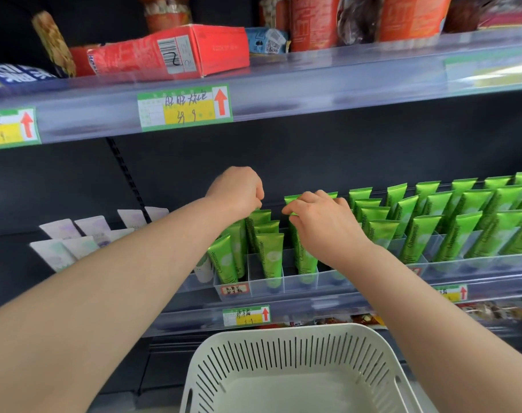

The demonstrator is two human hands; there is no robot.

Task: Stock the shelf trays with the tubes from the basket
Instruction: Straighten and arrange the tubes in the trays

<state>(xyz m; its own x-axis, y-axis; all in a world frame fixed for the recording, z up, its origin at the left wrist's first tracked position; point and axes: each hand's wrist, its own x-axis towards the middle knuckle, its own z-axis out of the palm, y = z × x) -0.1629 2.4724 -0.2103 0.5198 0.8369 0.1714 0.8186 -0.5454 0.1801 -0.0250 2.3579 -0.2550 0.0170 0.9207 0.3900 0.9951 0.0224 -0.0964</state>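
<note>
Basket sat nearest, white, slotted walls, and the part of its floor in view showed no tubes (near edge cut off by the frame). Judged: stocking was almost over, only tidying left.

Both arms reached over it to the shelf trays, clear plastic dividers on the middle shelf. Green tubes stood in them cap down, crimped ends up, long axes near upright and leaning back a little, in rows running front to back.

Right hand was over a column right of centre, thumb and forefinger closed in a pinch on the crimped top of the front tube there. That tube lay straight below the fingers, already inside its slot. Left hand hung over the next columns to the left, fingers curled down toward the tube tops; whether they gripped one could not be told, the tips were hidden. The right hand was the nearer one to the pinched tube, so the coming move looked like a push straight down along the tube's axis.

Writing: "Chamomile" ran lengthwise up the tubes. White tubes at left, print too faint. Price tag on the upper shelf edge: green and yellow, red up arrow, handwritten characters, a "9" legible. Red box above carried a barcode with a scrawled "2". Tray sticker was handwritten, unreadable.
</note>
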